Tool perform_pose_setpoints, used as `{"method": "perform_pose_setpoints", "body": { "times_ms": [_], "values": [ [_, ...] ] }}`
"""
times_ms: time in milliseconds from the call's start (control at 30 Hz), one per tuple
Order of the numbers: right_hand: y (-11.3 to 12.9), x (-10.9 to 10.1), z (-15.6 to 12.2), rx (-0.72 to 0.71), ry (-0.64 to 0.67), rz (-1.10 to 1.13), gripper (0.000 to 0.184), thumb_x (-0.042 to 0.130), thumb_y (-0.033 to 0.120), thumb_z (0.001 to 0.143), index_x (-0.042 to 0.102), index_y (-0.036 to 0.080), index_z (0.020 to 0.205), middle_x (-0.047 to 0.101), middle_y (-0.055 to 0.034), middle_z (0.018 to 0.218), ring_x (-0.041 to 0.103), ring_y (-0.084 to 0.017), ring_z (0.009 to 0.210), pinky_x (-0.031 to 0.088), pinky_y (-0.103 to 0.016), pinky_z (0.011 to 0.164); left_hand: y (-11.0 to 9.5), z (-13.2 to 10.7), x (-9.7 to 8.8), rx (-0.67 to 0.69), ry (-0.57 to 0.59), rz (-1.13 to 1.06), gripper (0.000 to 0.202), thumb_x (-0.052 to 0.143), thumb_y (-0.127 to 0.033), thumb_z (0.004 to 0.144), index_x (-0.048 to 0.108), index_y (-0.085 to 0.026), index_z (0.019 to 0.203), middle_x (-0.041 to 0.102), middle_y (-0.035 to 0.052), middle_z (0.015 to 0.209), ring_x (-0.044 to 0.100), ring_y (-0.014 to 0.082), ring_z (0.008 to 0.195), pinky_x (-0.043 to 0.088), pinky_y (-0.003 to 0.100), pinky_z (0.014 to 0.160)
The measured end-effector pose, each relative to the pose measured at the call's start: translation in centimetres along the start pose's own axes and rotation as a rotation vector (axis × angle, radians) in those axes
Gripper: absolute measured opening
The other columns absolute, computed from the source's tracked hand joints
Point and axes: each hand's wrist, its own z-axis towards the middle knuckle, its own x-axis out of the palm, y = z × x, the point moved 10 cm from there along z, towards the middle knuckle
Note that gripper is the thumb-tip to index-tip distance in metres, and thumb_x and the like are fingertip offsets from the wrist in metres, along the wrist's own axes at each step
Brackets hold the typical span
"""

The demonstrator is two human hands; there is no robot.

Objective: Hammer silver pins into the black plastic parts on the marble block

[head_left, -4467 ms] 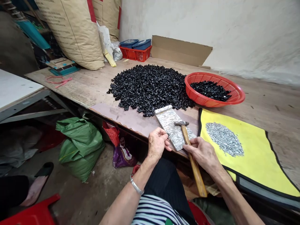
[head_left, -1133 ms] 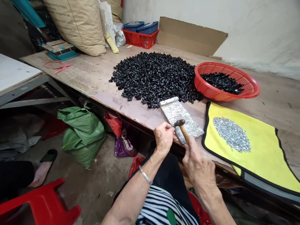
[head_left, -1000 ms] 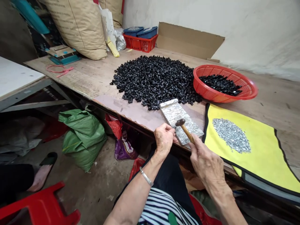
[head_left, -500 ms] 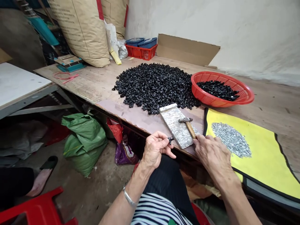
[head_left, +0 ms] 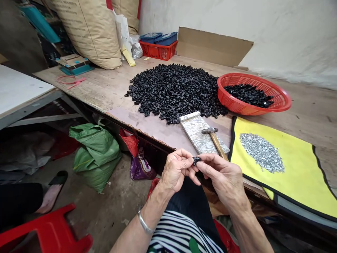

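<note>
My left hand (head_left: 177, 168) and my right hand (head_left: 223, 177) meet just off the table's near edge, both pinching one small black plastic piece (head_left: 196, 160) between fingertips. A hammer (head_left: 213, 137) with a wooden handle lies released on a mottled stone slab (head_left: 198, 133), its head on the slab and its handle running under my right hand. Behind the slab spreads a large pile of black plastic pieces (head_left: 172, 89). A red basket (head_left: 281, 104) with more black pieces stands to the right. Small silver metal bits (head_left: 262, 152) are heaped on a yellow mat (head_left: 295, 175).
The wooden table (head_left: 105, 88) carries big paper sacks (head_left: 88, 31), a small red crate (head_left: 157, 50) with blue trays, cardboard (head_left: 213, 45) and a teal box (head_left: 75, 65). On the floor to the left lie a green bag (head_left: 96, 151), a red stool (head_left: 44, 235) and another person's foot (head_left: 51, 193).
My right hand struck with the hammer, laid it on the slab and let go. It now joins my left hand on the black piece, which has moved off the slab.
</note>
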Motion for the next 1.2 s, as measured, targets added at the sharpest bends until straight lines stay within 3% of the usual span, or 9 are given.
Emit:
{"method": "perform_pose_setpoints", "body": {
  "times_ms": [100,267,367,500,633,867,1200],
  "values": [
    [-0.2,-0.1,-0.2,0.003,-0.001,0.038,0.020,0.069,0.031,0.066,0.068,0.016,0.080,0.064,-0.0005,0.063,0.047,-0.007,0.048,0.038,-0.020,0.044,-0.8,-0.4,-0.2,0.066,-0.056,0.083,0.017,0.069,-0.020,0.065,0.054,-0.012,0.068,0.058,-0.0013,0.050,0.052,0.0113,0.035,0.051,0.029,0.035],
    [-0.7,0.1,-0.6,0.019,0.023,0.136,0.021,0.072,0.026,0.065,0.069,0.019,0.085,0.062,0.0014,0.062,0.049,-0.008,0.049,0.040,-0.021,0.046,-3.7,-1.9,0.4,0.281,-0.141,0.458,0.006,0.065,-0.017,0.069,0.060,-0.014,0.066,0.059,-0.0019,0.056,0.056,0.0107,0.043,0.049,0.023,0.045],
    [-0.8,0.2,-0.7,0.022,0.016,0.178,0.023,0.073,0.024,0.064,0.069,0.019,0.086,0.062,0.0012,0.060,0.050,-0.009,0.049,0.041,-0.022,0.046,-4.9,-2.7,1.2,0.402,-0.128,0.630,0.005,0.062,-0.017,0.073,0.063,-0.016,0.068,0.060,-0.0008,0.065,0.056,0.0094,0.049,0.048,0.022,0.050],
    [-0.8,0.3,-0.7,0.028,0.006,0.220,0.023,0.074,0.022,0.063,0.069,0.019,0.085,0.064,0.0005,0.064,0.050,-0.008,0.048,0.041,-0.021,0.046,-5.3,-3.1,1.5,0.465,-0.101,0.669,0.007,0.060,-0.016,0.076,0.065,-0.017,0.071,0.060,0.0002,0.070,0.056,0.0092,0.051,0.048,0.022,0.051],
    [-1.0,0.2,-0.7,0.046,-0.010,0.269,0.024,0.075,0.021,0.059,0.070,0.017,0.082,0.065,-0.0008,0.064,0.049,-0.008,0.047,0.039,-0.021,0.044,-5.2,-3.1,1.2,0.448,-0.123,0.636,0.005,0.061,-0.015,0.074,0.064,-0.017,0.070,0.060,-0.0008,0.068,0.057,0.0092,0.050,0.048,0.022,0.050],
    [-1.7,0.5,-0.6,0.068,-0.004,0.284,0.026,0.075,0.022,0.060,0.068,0.017,0.085,0.063,0.0002,0.066,0.046,-0.006,0.046,0.037,-0.021,0.044,-3.4,-2.2,-0.1,0.203,-0.186,0.402,0.011,0.067,-0.021,0.067,0.058,-0.014,0.066,0.057,-0.0033,0.049,0.054,0.0120,0.035,0.047,0.023,0.036],
    [-1.7,0.9,0.2,0.068,0.015,0.248,0.022,0.074,0.026,0.063,0.067,0.016,0.082,0.059,0.0018,0.058,0.045,-0.007,0.046,0.035,-0.022,0.044,-3.1,-1.3,-0.7,0.174,-0.196,0.374,0.016,0.069,-0.025,0.065,0.058,-0.014,0.066,0.058,-0.0030,0.049,0.054,0.0113,0.035,0.047,0.023,0.035]
  ]
}}
